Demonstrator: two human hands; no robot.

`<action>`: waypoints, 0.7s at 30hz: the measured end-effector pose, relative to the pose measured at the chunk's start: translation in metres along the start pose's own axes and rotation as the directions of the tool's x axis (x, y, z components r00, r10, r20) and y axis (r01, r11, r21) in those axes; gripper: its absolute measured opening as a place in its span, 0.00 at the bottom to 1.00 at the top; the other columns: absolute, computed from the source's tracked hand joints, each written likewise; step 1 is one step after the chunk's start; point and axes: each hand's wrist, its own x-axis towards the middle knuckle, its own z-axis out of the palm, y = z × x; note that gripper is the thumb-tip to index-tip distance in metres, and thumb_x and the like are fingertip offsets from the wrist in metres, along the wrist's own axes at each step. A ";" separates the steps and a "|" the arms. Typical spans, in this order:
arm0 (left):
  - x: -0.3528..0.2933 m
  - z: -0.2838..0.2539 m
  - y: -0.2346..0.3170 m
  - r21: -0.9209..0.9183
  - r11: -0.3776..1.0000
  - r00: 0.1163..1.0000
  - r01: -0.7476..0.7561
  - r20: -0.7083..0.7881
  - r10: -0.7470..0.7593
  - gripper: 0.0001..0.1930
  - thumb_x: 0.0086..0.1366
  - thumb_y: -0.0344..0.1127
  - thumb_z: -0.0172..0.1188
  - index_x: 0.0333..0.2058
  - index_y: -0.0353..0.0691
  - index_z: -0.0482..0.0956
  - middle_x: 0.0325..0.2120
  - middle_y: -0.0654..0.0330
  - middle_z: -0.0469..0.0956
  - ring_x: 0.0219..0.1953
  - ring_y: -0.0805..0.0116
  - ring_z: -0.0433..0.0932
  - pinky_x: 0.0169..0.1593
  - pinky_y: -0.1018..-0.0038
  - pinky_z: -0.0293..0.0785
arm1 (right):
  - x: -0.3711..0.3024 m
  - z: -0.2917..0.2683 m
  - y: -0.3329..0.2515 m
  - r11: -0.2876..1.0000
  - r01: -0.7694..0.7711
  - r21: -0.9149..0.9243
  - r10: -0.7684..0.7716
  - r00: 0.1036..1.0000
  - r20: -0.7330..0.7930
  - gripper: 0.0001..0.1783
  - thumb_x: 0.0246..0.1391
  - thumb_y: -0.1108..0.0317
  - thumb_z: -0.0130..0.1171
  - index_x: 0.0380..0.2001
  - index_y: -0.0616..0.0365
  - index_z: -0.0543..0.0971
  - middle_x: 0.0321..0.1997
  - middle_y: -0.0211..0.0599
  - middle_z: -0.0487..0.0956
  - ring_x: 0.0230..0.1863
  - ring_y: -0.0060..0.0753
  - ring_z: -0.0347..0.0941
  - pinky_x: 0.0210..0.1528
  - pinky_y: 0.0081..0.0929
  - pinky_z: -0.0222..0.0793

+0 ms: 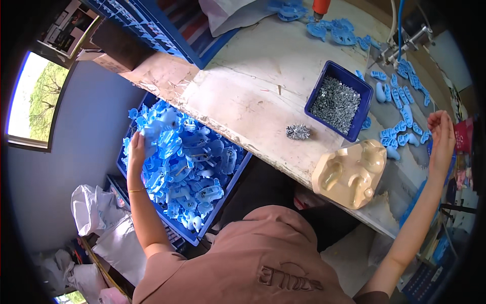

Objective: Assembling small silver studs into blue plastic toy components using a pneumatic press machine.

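My left hand [135, 148] is over the left part of a blue crate [237, 178], its fingers stretched out beside a heap of light blue molded plastic parts [195, 152]. A smooth, slightly blurred blue part [166, 120] lies just beyond the fingertips, apart from them as far as I can see. On the right, my right hand [442, 133] is raised near the table's right side, fingers drawn together. Whatever they may hold is too small to make out. Several small blue plastic pieces [398, 95] are spread on the table just left of it.
A dark blue bin [310, 104] of small silver screws stands on the worktable [243, 96], beside a loose screw pile [297, 131]. Nearer sits a beige molded fixture [349, 175]. An orange-red tool tip [321, 7], a metal clamp stand [405, 44] and another blue crate [200, 61] are farther back.
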 end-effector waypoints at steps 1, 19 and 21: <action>0.002 -0.010 0.000 0.187 0.982 1.000 -0.007 -0.022 0.011 0.14 0.71 0.40 0.49 0.45 0.36 0.76 0.38 0.49 0.79 0.41 0.54 0.78 0.47 0.63 0.72 | 0.001 -0.009 0.014 1.000 -0.020 0.009 0.020 1.000 0.009 0.15 0.67 0.57 0.51 0.42 0.59 0.77 0.39 0.30 0.77 0.42 0.20 0.73 0.49 0.21 0.67; -0.008 0.043 -0.002 0.756 0.641 0.991 -0.135 0.114 0.073 0.26 0.61 0.47 0.60 0.51 0.33 0.72 0.48 0.44 0.75 0.49 0.46 0.75 0.50 0.57 0.72 | 0.038 -0.080 0.122 0.771 -0.070 -0.632 -0.030 0.989 -0.146 0.09 0.54 0.64 0.58 0.33 0.57 0.82 0.31 0.40 0.83 0.34 0.39 0.80 0.37 0.33 0.74; -0.004 0.052 0.049 0.601 0.766 0.967 -0.230 0.232 0.107 0.25 0.62 0.45 0.60 0.51 0.33 0.72 0.48 0.45 0.76 0.48 0.48 0.75 0.49 0.60 0.73 | 0.049 -0.052 0.149 0.688 -0.040 -0.724 -0.052 0.993 -0.105 0.10 0.53 0.64 0.59 0.38 0.54 0.80 0.35 0.42 0.83 0.39 0.45 0.79 0.42 0.37 0.74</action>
